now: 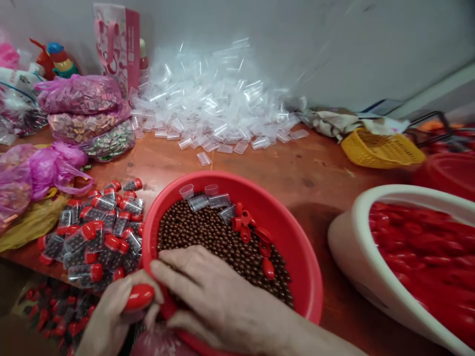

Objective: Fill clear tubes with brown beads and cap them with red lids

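My left hand (pixel 111 314), at the lower left, is closed round a small container with a glossy red cap (pixel 139 297) on top. Right beside it, my right hand (pixel 218 296) reaches over the near left rim of a red basin (pixel 297 232), its fingers bent and close together; whatever lies under them is hidden. Brown beads (pixel 208 232) fill the basin's floor. On the beads lie several clear containers (pixel 219 200) and several red caps (pixel 245 220). Left of the basin is a heap of filled, red-capped containers (pixel 107 222).
Clear empty containers (pixel 222 109) are piled at the back. A white tub (pixel 352 237) of red caps (pixel 426 257) stands at the right, a yellow basket (pixel 382 148) behind it. Pink bags (pixel 85 94) and a paper bag (pixel 117 44) are at the left. More capped containers (pixel 59 316) lie lower down.
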`<state>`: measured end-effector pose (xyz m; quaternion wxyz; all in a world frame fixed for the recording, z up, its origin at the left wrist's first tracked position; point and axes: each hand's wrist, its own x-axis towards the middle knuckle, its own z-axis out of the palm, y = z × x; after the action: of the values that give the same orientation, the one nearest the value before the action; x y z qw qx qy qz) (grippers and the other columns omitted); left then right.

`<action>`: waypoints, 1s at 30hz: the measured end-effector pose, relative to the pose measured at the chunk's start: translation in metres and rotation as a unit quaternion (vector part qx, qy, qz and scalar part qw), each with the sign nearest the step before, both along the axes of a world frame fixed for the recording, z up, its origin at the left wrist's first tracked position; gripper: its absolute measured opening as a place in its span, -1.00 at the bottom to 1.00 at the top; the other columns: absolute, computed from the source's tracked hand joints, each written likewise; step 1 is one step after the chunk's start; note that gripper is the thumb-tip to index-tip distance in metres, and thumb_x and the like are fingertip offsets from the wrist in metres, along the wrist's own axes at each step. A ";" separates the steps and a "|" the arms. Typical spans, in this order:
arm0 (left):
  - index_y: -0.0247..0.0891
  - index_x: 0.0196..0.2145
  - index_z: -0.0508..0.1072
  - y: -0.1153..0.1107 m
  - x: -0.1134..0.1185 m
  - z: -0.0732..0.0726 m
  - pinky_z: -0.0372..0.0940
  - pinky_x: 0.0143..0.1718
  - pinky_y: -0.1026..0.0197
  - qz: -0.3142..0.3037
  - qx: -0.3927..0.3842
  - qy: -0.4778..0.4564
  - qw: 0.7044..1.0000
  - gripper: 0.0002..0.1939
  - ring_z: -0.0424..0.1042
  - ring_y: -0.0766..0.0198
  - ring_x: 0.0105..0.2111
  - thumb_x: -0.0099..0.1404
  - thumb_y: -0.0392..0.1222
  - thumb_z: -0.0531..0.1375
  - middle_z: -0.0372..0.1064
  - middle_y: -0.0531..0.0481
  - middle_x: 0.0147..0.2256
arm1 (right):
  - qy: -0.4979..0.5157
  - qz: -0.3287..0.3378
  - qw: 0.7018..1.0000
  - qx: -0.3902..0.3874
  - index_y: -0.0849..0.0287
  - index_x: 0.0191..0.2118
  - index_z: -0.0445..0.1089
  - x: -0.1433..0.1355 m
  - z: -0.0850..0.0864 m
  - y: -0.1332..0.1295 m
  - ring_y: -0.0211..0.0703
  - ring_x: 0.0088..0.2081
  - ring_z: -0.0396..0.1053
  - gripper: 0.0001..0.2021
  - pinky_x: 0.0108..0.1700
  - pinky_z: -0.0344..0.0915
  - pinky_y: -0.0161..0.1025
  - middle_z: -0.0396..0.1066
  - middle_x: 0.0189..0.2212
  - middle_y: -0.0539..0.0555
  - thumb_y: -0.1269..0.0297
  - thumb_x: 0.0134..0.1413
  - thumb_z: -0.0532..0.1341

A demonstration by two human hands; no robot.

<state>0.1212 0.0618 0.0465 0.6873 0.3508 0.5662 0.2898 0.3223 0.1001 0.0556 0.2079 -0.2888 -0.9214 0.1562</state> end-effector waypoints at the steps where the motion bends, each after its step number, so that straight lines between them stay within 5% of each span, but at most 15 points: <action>1: -0.20 -0.47 0.54 -0.005 -0.016 0.002 0.27 -0.47 0.19 -0.012 0.004 0.002 1.000 -0.42 0.25 0.25 -0.62 0.12 0.38 0.06 0.29 0.01 -0.69 | -0.018 -0.026 0.999 -0.012 0.30 0.12 0.25 0.011 -0.003 0.007 0.00 0.00 0.36 -0.58 0.01 0.36 -0.07 0.41 -0.02 0.26 0.21 0.20 0.15; 5: -0.09 -0.30 0.61 -0.031 -0.090 -0.021 0.37 -0.27 0.13 -0.042 0.006 0.225 0.973 -0.49 0.47 0.06 -0.36 0.17 0.32 0.08 0.53 -0.02 -0.44 | -0.139 -0.202 0.969 -0.037 0.23 -0.11 0.40 0.057 -0.033 0.048 -0.03 -0.16 0.41 -0.81 -0.09 0.41 -0.07 0.47 -0.19 0.19 0.37 0.20 0.12; 8: 0.07 -0.18 0.59 -0.054 -0.145 -0.058 0.31 0.03 0.08 -0.080 0.065 0.401 0.910 -0.61 0.45 -0.01 -0.03 0.21 0.22 0.08 0.54 0.06 -0.10 | -0.171 -0.221 0.959 -0.044 0.24 -0.09 0.40 0.069 -0.056 0.076 0.00 -0.15 0.40 -0.79 -0.09 0.38 -0.04 0.43 -0.16 0.22 0.42 0.18 0.11; 12: 0.03 -0.26 0.62 -0.062 -0.181 -0.085 0.39 -0.03 0.13 -0.220 0.174 0.500 0.819 -0.64 0.52 0.02 -0.10 0.20 0.17 0.10 0.58 0.03 -0.16 | -0.215 -0.200 0.954 -0.059 0.18 0.00 0.37 0.054 -0.068 0.100 -0.02 -0.10 0.38 -0.68 -0.11 0.34 -0.12 0.38 -0.08 0.20 0.48 0.15 0.09; 16: -0.04 -0.09 0.55 -0.054 -0.153 -0.068 0.42 -0.05 0.18 -0.255 0.192 0.497 0.807 -0.61 0.53 0.12 -0.09 0.29 0.11 0.07 0.54 0.02 -0.07 | -0.259 -0.169 0.947 -0.083 0.20 0.00 0.37 0.045 -0.068 0.112 -0.05 -0.18 0.41 -0.69 -0.22 0.32 -0.19 0.35 -0.08 0.22 0.46 0.16 0.07; 19: 0.05 0.01 0.48 -0.046 -0.112 -0.042 0.38 0.02 0.18 -0.259 0.204 0.422 0.845 -0.65 0.48 0.15 -0.01 0.30 0.04 0.12 0.48 0.07 0.01 | -0.284 -0.144 0.943 -0.098 0.21 -0.03 0.37 0.045 -0.066 0.115 -0.06 -0.16 0.41 -0.73 -0.22 0.31 -0.21 0.34 -0.07 0.22 0.42 0.19 0.06; 24: -0.04 -0.13 0.55 -0.012 -0.050 -0.006 0.39 -0.12 0.32 -0.235 0.254 0.172 0.923 -0.77 0.52 0.23 -0.18 0.30 -0.07 0.18 0.56 0.04 -0.21 | -0.314 -0.108 0.934 -0.134 0.26 -0.13 0.38 0.043 -0.068 0.112 0.00 -0.15 0.41 -0.80 -0.23 0.30 -0.20 0.38 -0.15 0.23 0.43 0.12 0.11; 26: -0.16 -0.15 0.55 0.005 -0.028 -0.001 0.39 -0.26 0.36 -0.190 0.264 0.065 0.943 -0.78 0.52 0.30 -0.36 0.32 -0.09 0.16 0.55 0.02 -0.35 | -0.317 -0.089 0.932 -0.154 0.28 -0.12 0.37 0.040 -0.068 0.109 -0.01 -0.20 0.42 -0.78 -0.23 0.31 -0.19 0.39 -0.15 0.24 0.43 0.08 0.15; 30: -0.27 -0.20 0.54 0.026 0.005 -0.004 0.36 -0.24 0.36 -0.130 0.291 0.055 0.946 -0.81 0.50 0.34 -0.34 0.35 -0.22 0.13 0.54 -0.03 -0.34 | -0.303 -0.045 0.931 -0.196 0.23 -0.08 0.38 0.038 -0.064 0.106 -0.04 -0.15 0.44 -0.68 -0.12 0.32 -0.21 0.40 -0.09 0.20 0.36 -0.02 0.29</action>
<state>0.1258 0.0875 0.0422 0.5548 0.6219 0.4430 0.3304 0.3600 0.2065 -0.0088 -0.1355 -0.3983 -0.8779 0.2287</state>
